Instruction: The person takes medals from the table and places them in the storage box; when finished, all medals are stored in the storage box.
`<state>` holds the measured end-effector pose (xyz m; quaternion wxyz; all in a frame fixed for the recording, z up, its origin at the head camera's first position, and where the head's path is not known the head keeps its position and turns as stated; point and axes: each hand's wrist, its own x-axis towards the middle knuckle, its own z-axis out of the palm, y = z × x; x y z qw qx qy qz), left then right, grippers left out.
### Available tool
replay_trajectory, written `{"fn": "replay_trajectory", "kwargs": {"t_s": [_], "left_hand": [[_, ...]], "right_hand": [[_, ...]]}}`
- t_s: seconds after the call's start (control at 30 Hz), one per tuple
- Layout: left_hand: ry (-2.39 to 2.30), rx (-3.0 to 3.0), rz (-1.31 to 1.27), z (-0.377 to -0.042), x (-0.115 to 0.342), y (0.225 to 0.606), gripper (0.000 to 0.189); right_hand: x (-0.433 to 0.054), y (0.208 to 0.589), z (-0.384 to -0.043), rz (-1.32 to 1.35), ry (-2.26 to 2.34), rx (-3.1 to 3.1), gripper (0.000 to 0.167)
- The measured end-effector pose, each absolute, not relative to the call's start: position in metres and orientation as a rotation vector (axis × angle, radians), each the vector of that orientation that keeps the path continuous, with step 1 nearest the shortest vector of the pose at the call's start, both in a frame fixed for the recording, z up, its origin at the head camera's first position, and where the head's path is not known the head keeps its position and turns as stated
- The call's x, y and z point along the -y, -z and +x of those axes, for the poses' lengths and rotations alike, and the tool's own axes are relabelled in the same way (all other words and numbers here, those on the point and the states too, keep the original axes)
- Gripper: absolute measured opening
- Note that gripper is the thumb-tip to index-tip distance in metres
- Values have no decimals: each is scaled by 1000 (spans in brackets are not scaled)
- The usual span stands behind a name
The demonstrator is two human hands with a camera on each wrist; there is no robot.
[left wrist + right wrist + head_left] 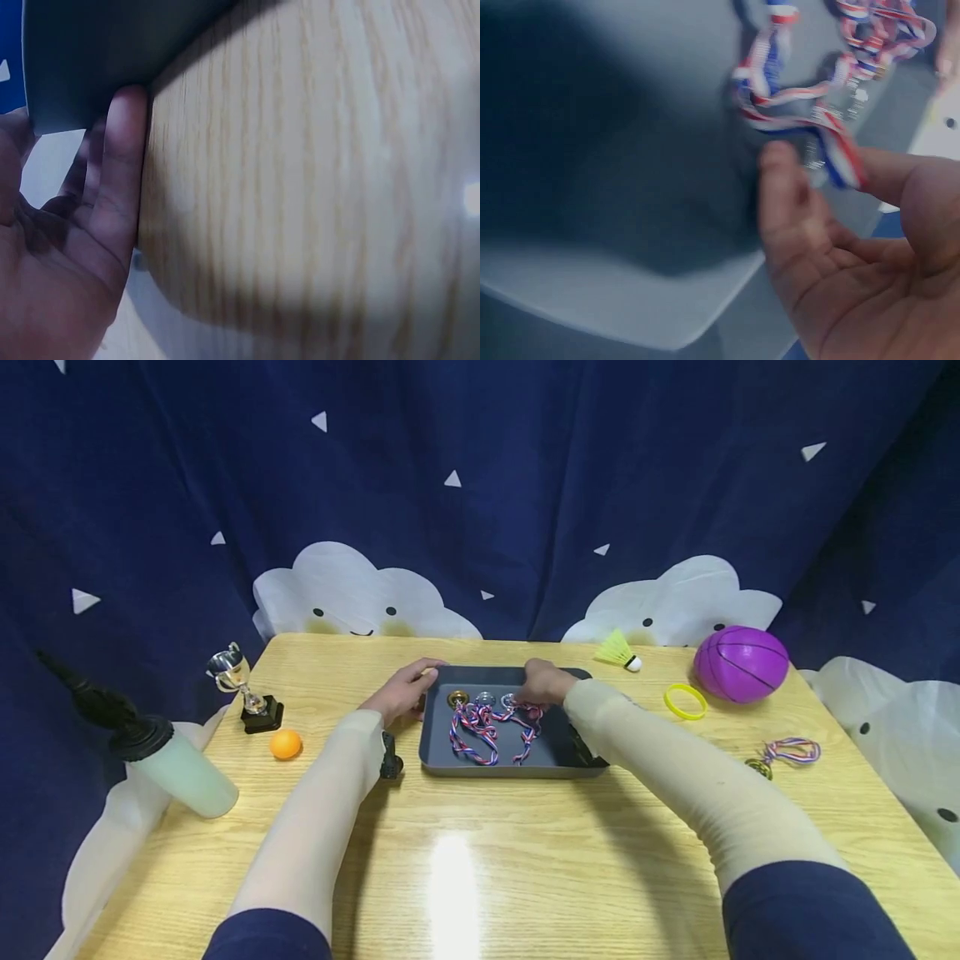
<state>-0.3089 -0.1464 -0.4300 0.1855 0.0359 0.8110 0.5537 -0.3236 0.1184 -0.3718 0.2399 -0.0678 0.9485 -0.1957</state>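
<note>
A dark grey tray (510, 772) lies on the wooden table with several medals in it: a gold medal (457, 698), a silver medal (485, 699) and another silver-coloured medal (508, 702), with tangled red, white and blue ribbons (480, 727). My left hand (405, 691) holds the tray's back left corner, its fingers against the outer wall (82, 60). Inside the tray, my right hand (546, 683) pinches at the right-hand silver medal, close to its ribbon (840, 154). Blur hides the exact contact between thumb and medal.
At left stand a trophy cup (258, 706), an orange ball (285, 744) and a pale green bottle (183, 777). On the right lie a yellow shuttlecock (617, 652), a yellow wristband (702, 712), a purple basketball (742, 664) and another gold medal (759, 767) with its ribbon.
</note>
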Motion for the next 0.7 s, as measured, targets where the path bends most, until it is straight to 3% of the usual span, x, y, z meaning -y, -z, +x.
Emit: {"fn": "replay_trajectory", "kwargs": {"t_s": [0.2,0.4,0.7], "left_hand": [[-1560,-2289,104,-306,145,427,44],[-1564,-2275,111,-306,144,429,44],[-1560,-2299,113,-306,145,426,44]], "right_hand": [[-143,336,-318,-261,757,-2542,25],[-209,306,-299,-442,852,-2564,23],[-330,318,-250,-371,865,-2633,14]]}}
